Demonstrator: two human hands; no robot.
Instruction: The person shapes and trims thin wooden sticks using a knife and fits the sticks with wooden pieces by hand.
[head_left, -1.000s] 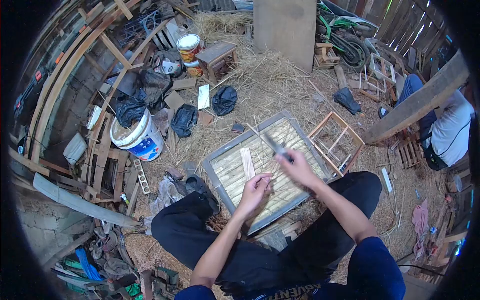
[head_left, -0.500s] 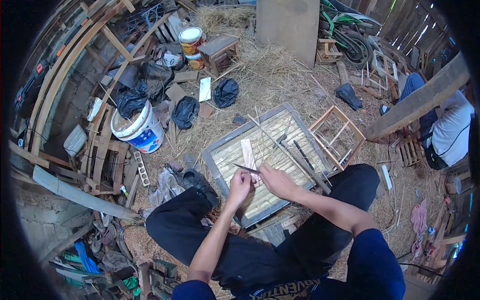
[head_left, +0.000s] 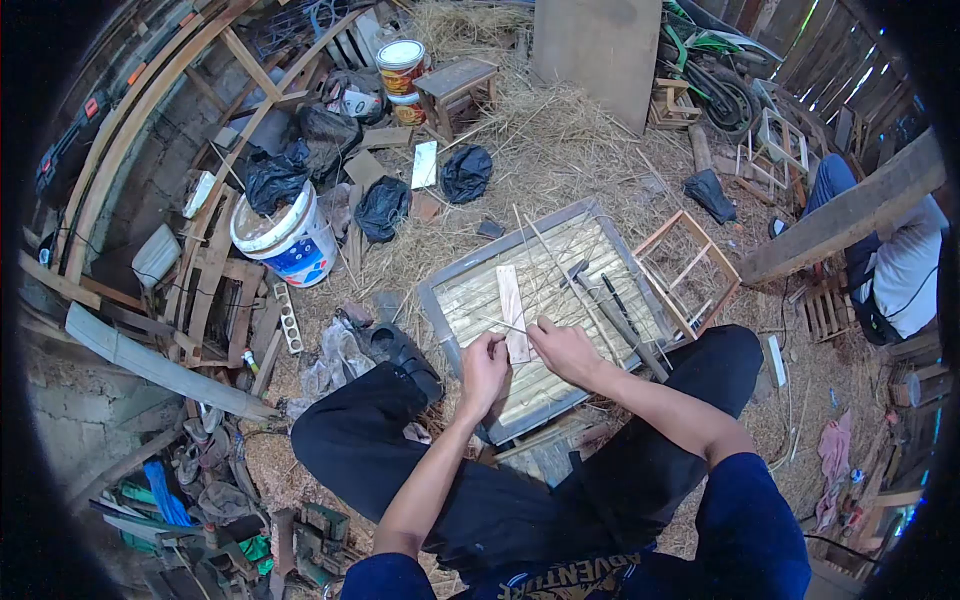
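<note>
Both hands work over a framed slatted panel lying before my crossed legs. My right hand is closed on a thin blade-like tool, whose tip points left. My left hand is pinched close to it, and what its fingers hold is too small to make out. Under the tool a short flat wood strip lies on the panel. To the right rest a hammer, a dark slim tool and a long thin stick.
A small wooden frame stands right of the panel. At the left is a white bucket with black plastic on top. A slanting post crosses in front of a seated person. Straw covers the floor.
My right hand has come down from over the panel's middle to beside my left hand, bringing the blade-like tool. The view has shifted slightly.
</note>
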